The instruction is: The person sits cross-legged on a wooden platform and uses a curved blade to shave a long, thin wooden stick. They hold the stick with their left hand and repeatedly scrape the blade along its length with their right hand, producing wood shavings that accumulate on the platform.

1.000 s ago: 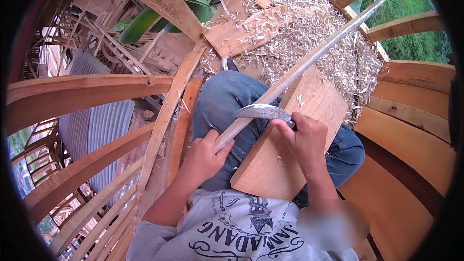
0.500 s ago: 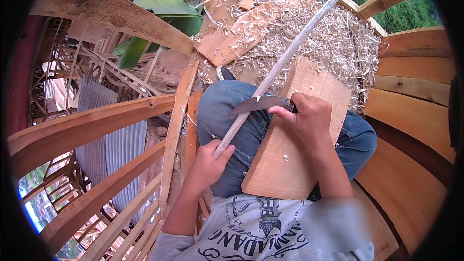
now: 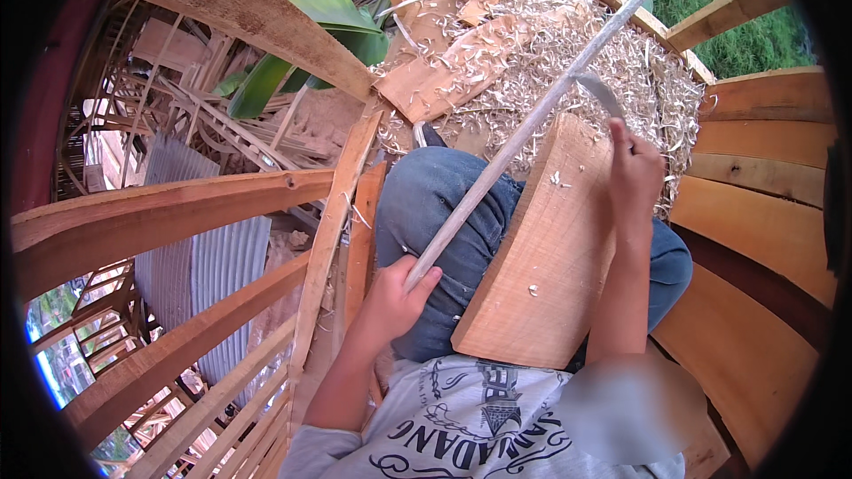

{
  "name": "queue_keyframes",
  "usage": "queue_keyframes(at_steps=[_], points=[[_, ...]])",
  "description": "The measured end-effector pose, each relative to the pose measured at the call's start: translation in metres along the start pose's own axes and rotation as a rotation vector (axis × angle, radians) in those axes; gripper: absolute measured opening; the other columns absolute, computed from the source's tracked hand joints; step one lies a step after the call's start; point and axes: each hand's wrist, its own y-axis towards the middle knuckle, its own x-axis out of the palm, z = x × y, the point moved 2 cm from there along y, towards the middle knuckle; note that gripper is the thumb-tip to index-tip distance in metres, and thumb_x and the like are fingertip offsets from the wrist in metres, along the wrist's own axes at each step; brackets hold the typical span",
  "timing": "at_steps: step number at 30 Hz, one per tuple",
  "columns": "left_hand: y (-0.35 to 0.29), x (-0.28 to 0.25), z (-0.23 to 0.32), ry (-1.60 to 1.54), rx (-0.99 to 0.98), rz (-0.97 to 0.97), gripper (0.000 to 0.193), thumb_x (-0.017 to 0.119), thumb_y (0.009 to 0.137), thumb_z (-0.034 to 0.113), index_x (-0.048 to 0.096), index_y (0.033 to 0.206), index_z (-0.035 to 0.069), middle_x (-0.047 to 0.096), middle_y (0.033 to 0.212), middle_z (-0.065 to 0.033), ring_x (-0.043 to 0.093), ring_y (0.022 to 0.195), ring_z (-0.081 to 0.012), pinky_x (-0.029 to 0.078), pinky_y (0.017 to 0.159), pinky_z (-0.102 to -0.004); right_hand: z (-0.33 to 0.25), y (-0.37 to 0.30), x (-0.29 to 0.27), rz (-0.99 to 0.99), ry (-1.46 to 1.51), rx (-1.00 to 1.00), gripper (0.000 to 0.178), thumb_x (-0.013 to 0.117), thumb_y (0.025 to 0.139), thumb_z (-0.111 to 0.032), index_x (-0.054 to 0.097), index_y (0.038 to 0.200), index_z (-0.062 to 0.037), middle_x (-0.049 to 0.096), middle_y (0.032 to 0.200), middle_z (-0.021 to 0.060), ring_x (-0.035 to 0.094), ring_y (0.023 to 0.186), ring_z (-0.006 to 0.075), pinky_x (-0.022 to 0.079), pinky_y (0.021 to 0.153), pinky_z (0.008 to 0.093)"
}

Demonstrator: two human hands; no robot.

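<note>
My left hand (image 3: pixel 390 297) has its grip closed around the near end of a long thin stick (image 3: pixel 532 120), thumb pressed along the shaft. The stick runs from that hand up and to the far right, across my lap and the upper left corner of a wooden board (image 3: pixel 541 257) resting on my knees, out over the pile of shavings (image 3: pixel 568 44). My right hand (image 3: pixel 635 173) is further out, at the far right edge of the board, its grip clamped on the handle of a knife (image 3: pixel 603 93); the curved blade points up and away, its tip just beside the stick, though I cannot tell whether they touch. A few pale chips lie on the board. Beyond my knees sit loose plank offcuts (image 3: pixel 453 71) among the shavings. Curved wooden ribs (image 3: pixel 177 213) cross on my left, and broad planks (image 3: pixel 763 222) rise on my right.
</note>
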Motion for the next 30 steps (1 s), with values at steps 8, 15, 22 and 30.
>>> queue_keyframes(at_steps=[8, 15, 22, 30], points=[[0.008, 0.003, -0.011, -0.13, -0.021, -0.009, 0.035, 0.059, 0.09, 0.024, 0.052, 0.069, -0.002, 0.045, 0.055, -0.0045, 0.041, 0.054, -0.0099, 0.035, 0.05, -0.0304, -0.023, -0.035, -0.027, -0.139, -0.058, -0.177, 0.056, 0.065, 0.079, -0.053, 0.059, 0.063, 0.0001, 0.051, 0.05, 0.0129, 0.052, 0.045, 0.0261, 0.039, 0.046, 0.0365], [0.011, -0.002, -0.008, -0.213, -0.072, -0.097, 0.035, 0.058, 0.091, 0.026, 0.05, 0.066, 0.002, 0.043, 0.057, 0.003, 0.037, 0.057, -0.0065, 0.033, 0.051, -0.0276, -0.07, -0.066, 0.009, -0.221, -0.039, -0.544, 0.059, 0.065, 0.073, -0.06, 0.05, 0.053, -0.0062, 0.051, 0.047, 0.0084, 0.056, 0.044, 0.0253, 0.042, 0.043, 0.0345], [0.015, -0.008, -0.007, -0.271, -0.138, -0.187, 0.038, 0.056, 0.093, 0.031, 0.05, 0.066, 0.005, 0.044, 0.058, 0.0041, 0.04, 0.055, -0.0047, 0.033, 0.048, -0.0247, -0.062, -0.043, 0.012, -0.097, -0.099, -0.525, 0.059, 0.067, 0.068, -0.061, 0.049, 0.055, -0.0066, 0.049, 0.049, 0.0068, 0.053, 0.044, 0.0236, 0.04, 0.044, 0.0334], [0.013, -0.012, -0.016, -0.262, -0.108, -0.213, 0.038, 0.055, 0.093, 0.032, 0.05, 0.067, 0.005, 0.044, 0.057, 0.0042, 0.039, 0.053, -0.0042, 0.033, 0.048, -0.0243, 0.014, 0.022, -0.007, 0.046, 0.01, -0.001, 0.07, 0.053, 0.081, -0.066, 0.051, 0.055, -0.0008, 0.043, 0.047, 0.0077, 0.042, 0.047, 0.0214, 0.035, 0.048, 0.0372]])
